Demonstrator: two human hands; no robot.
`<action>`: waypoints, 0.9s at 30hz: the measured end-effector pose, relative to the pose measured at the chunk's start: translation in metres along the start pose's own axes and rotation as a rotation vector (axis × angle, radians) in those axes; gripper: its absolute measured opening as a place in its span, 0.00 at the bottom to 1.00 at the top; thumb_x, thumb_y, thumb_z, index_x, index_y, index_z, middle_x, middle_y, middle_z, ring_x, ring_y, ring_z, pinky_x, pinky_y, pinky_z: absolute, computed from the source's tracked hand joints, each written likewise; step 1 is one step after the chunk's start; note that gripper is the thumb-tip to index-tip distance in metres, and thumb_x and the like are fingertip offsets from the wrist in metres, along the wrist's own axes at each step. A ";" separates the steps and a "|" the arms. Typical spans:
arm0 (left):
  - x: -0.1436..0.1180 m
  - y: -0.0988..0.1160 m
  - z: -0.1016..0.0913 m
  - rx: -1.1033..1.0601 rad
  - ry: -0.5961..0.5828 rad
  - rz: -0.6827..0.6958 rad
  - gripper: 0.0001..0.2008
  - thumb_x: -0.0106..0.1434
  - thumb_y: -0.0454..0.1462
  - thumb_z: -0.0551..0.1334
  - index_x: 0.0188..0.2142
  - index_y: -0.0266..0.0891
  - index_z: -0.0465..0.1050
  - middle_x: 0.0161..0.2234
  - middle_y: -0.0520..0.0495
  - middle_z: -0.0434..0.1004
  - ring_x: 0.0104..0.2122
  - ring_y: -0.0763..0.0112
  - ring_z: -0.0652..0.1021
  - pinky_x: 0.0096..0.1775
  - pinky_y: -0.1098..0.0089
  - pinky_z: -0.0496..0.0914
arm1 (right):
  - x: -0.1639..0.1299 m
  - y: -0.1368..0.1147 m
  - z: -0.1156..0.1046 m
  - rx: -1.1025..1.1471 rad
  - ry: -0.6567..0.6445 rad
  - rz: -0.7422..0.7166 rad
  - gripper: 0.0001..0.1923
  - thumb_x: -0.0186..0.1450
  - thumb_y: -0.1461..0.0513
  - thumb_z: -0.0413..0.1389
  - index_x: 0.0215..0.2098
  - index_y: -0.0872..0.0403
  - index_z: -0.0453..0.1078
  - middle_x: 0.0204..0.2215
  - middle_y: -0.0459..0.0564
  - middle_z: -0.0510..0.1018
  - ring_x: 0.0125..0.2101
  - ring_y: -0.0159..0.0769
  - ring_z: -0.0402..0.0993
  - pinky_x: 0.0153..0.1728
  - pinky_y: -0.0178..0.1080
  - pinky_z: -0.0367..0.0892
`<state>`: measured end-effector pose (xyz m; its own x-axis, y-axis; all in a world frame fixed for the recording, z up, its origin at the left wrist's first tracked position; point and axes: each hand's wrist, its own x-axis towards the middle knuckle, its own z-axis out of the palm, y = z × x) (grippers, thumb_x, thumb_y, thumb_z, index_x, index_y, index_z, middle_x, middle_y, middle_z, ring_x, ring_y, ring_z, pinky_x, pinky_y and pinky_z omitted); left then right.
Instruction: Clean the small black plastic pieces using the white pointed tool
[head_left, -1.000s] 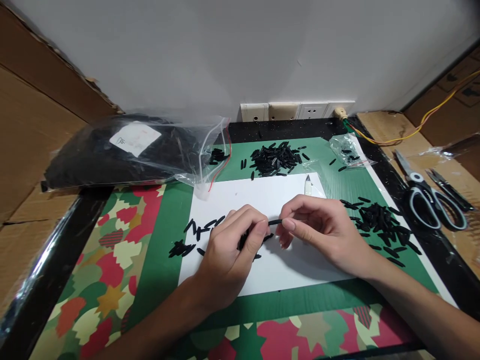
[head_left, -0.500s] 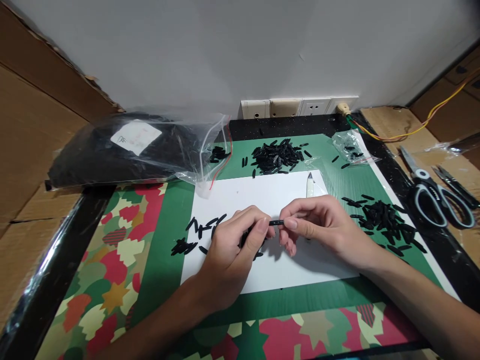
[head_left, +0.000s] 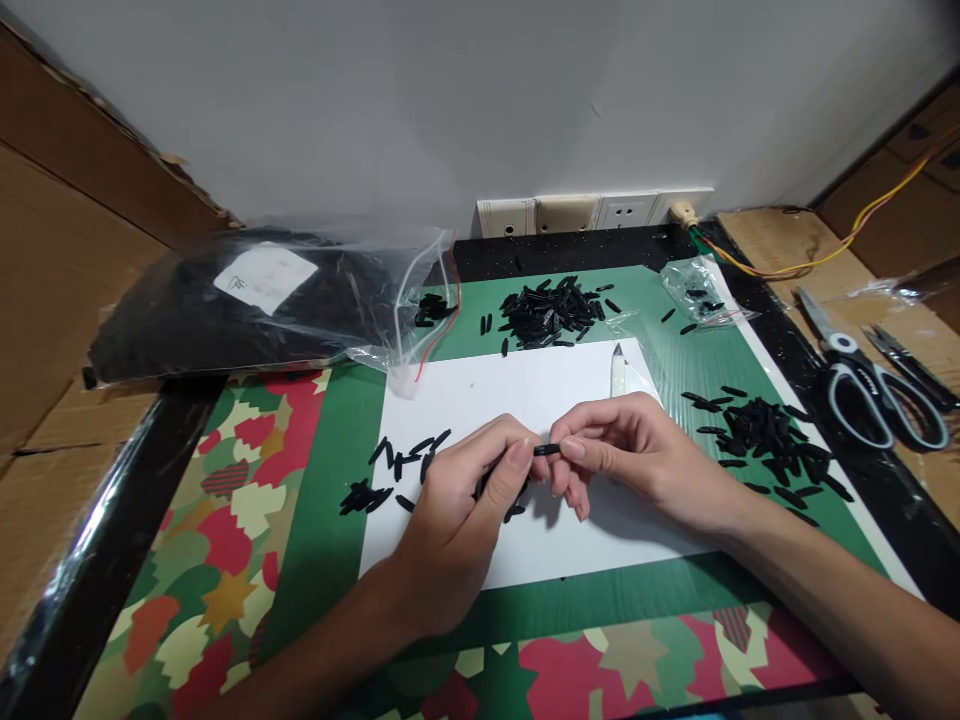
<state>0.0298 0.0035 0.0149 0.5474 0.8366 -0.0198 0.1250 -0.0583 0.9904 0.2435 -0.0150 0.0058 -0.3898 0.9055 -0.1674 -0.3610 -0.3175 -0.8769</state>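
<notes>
Two hands pinching one small black piece.
Left hand point(head_left: 457, 530) and right hand point(head_left: 637, 455) grip black piece point(head_left: 546, 450); its ends hidden by fingertips.

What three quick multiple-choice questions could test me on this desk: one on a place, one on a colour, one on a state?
1. Where do the scissors lie?
A. on the white sheet
B. at the right edge of the desk
C. on the plastic bag

2. What colour is the sheet under the hands?
A. white
B. yellow
C. blue

3. How is the small black piece held?
A. lying loose on the sheet
B. in the left hand alone
C. pinched between both hands

Answers:
1 B, they sit far right, off the green mat.
2 A, plain white paper.
3 C, the left hand and right hand each grip an end with their fingers.
</notes>
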 end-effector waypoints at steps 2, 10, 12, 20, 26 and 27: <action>0.000 0.000 0.000 0.006 0.002 0.002 0.19 0.82 0.44 0.55 0.37 0.42 0.77 0.35 0.49 0.77 0.32 0.71 0.72 0.37 0.67 0.68 | 0.000 0.000 0.000 -0.003 0.004 -0.011 0.12 0.73 0.56 0.67 0.40 0.59 0.81 0.30 0.50 0.85 0.25 0.30 0.81 0.31 0.34 0.78; 0.001 -0.002 0.000 0.018 0.001 -0.016 0.19 0.83 0.44 0.54 0.37 0.42 0.77 0.35 0.50 0.77 0.34 0.72 0.75 0.38 0.68 0.69 | 0.000 -0.001 0.002 0.006 0.000 -0.022 0.14 0.72 0.55 0.69 0.40 0.59 0.80 0.29 0.49 0.85 0.24 0.30 0.80 0.30 0.34 0.76; 0.001 -0.003 0.000 0.036 0.004 -0.019 0.19 0.83 0.44 0.54 0.36 0.42 0.76 0.34 0.51 0.77 0.35 0.72 0.76 0.38 0.69 0.69 | 0.000 0.000 0.002 0.011 -0.005 -0.023 0.13 0.73 0.56 0.67 0.40 0.59 0.80 0.29 0.49 0.84 0.25 0.29 0.80 0.31 0.34 0.75; 0.003 -0.004 -0.001 0.211 0.064 0.025 0.22 0.82 0.43 0.54 0.31 0.40 0.74 0.27 0.53 0.73 0.28 0.72 0.71 0.34 0.69 0.65 | -0.001 0.002 0.001 -0.004 0.004 -0.013 0.15 0.75 0.54 0.66 0.39 0.59 0.81 0.30 0.50 0.83 0.26 0.31 0.78 0.32 0.35 0.75; 0.003 -0.005 -0.002 0.242 0.066 0.082 0.23 0.83 0.42 0.52 0.31 0.41 0.74 0.28 0.53 0.74 0.30 0.71 0.72 0.36 0.68 0.65 | -0.001 0.001 0.004 -0.053 0.016 -0.037 0.17 0.75 0.51 0.65 0.39 0.58 0.82 0.29 0.49 0.82 0.27 0.31 0.77 0.32 0.36 0.75; 0.003 -0.005 -0.001 0.227 0.060 0.084 0.22 0.83 0.42 0.52 0.32 0.41 0.75 0.29 0.53 0.74 0.31 0.71 0.72 0.37 0.68 0.66 | -0.001 0.001 0.005 -0.061 0.022 -0.043 0.17 0.74 0.51 0.66 0.39 0.58 0.82 0.29 0.49 0.82 0.27 0.31 0.77 0.32 0.36 0.75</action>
<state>0.0297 0.0073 0.0100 0.5148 0.8539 0.0764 0.2675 -0.2447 0.9320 0.2389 -0.0174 0.0072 -0.3559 0.9242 -0.1384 -0.3244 -0.2611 -0.9092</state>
